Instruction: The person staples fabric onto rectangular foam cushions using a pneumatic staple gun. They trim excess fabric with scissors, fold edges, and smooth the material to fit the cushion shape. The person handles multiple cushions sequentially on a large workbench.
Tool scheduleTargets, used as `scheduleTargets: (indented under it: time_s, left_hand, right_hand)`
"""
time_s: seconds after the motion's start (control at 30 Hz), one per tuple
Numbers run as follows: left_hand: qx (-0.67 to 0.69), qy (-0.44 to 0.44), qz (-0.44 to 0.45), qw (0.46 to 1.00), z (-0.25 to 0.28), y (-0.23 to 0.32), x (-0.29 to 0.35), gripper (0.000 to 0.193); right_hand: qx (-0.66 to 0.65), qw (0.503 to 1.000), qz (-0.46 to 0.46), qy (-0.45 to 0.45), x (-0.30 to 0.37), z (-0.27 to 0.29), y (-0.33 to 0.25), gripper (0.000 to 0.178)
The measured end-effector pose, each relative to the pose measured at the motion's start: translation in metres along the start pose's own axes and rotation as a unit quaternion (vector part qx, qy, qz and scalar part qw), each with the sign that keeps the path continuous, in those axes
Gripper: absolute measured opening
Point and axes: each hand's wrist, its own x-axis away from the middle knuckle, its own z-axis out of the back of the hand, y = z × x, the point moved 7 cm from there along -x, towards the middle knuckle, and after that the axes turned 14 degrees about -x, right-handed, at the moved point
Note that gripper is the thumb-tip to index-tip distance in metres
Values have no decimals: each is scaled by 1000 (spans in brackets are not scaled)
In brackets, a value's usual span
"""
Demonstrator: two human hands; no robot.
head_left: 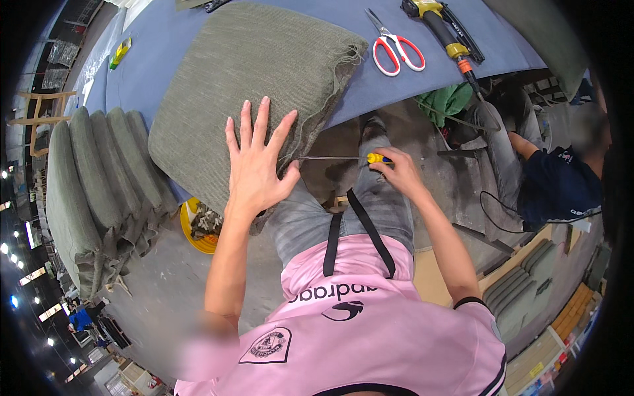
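Note:
A padded grey-green fabric cushion (pixel 224 72) lies over the edge of the blue-covered table, its raw, frayed edge facing me. My left hand (pixel 257 168) is spread on the cushion near that edge, fingers apart, holding nothing. In my right hand (pixel 396 170) is a screwdriver (pixel 376 158) with a yellow handle, gripped between thumb and fingers. Its long thin shaft points left, and the tip reaches the cushion's edge beside my left thumb. Whether the tip is inside the fabric I cannot tell.
On the blue table (pixel 343 105) lie red-and-white scissors (pixel 395 49), a yellow-black air stapler (pixel 449 33) with a hose, and a yellow cutter (pixel 121 53). Several stacked cushions (pixel 99 178) stand left. Below is a yellow bucket (pixel 187 228) of scraps. Another person (pixel 561 178) is at right.

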Motion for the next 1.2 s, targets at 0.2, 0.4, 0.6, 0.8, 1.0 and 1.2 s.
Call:
scheduleTargets:
  time_s: [0.2, 0.4, 0.6, 0.8, 1.0, 1.2]
  left_hand:
    - [12, 12, 6, 1000, 3, -1, -1, 86]
    - [15, 16, 26, 999, 3, -2, -3, 74]
    - [11, 16, 38, 999, 6, 1, -3, 66]
    - [52, 28, 18, 998, 9, -4, -3, 70]
    - [261, 40, -65, 962, 25, -1, 10, 7]
    - [298, 138, -22, 944, 35, -6, 56, 18]
  right_hand:
    - [3, 1000, 3, -9, -13, -19, 11, 42]
    - [-13, 1000, 14, -23, 22, 5, -5, 33]
    - [-98, 989, -72, -85, 53, 5, -21, 46]
    - [-146, 967, -171, -122, 80, -10, -13, 62]
    - [8, 995, 101, -14, 79, 33, -82, 21]
    - [15, 984, -63, 163, 47, 110, -51, 30]
